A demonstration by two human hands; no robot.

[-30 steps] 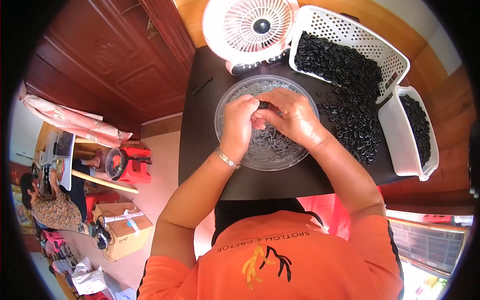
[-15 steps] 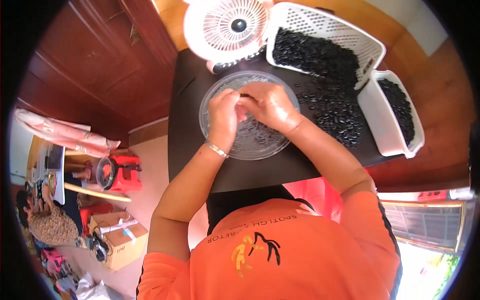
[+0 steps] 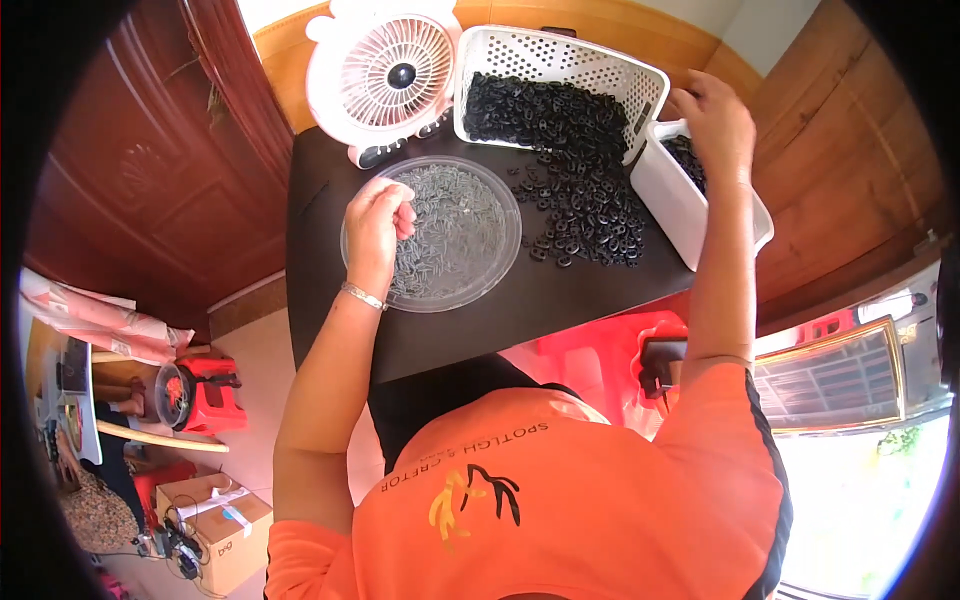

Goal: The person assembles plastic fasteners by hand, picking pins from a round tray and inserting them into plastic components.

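Observation:
My left hand (image 3: 376, 222) is closed above the left side of a round clear tray (image 3: 505, 275); anything within its curled fingers is hidden. Small thin translucent pieces (image 3: 450, 215) cover much of the tray's bottom. Out to the right, my right hand (image 3: 722, 125) hangs over the far end of a narrow white bin (image 3: 672, 212), its fingers slightly apart and nothing visible in them. Black pieces (image 3: 684, 155) fill that bin, partly covered by my hand and forearm.
A white perforated basket (image 3: 640, 85) lies tipped, small black pieces with holes (image 3: 590, 205) spilling onto the dark table (image 3: 440, 345). A pink-white fan (image 3: 400, 75) stands at the back left. Lower left are a red stool (image 3: 215, 395), a cardboard box (image 3: 225, 530) and another person.
My hands were together over the tray with a small dark piece between them. The right has since moved away to the white bin; the left stays closed above the tray. The view has shifted.

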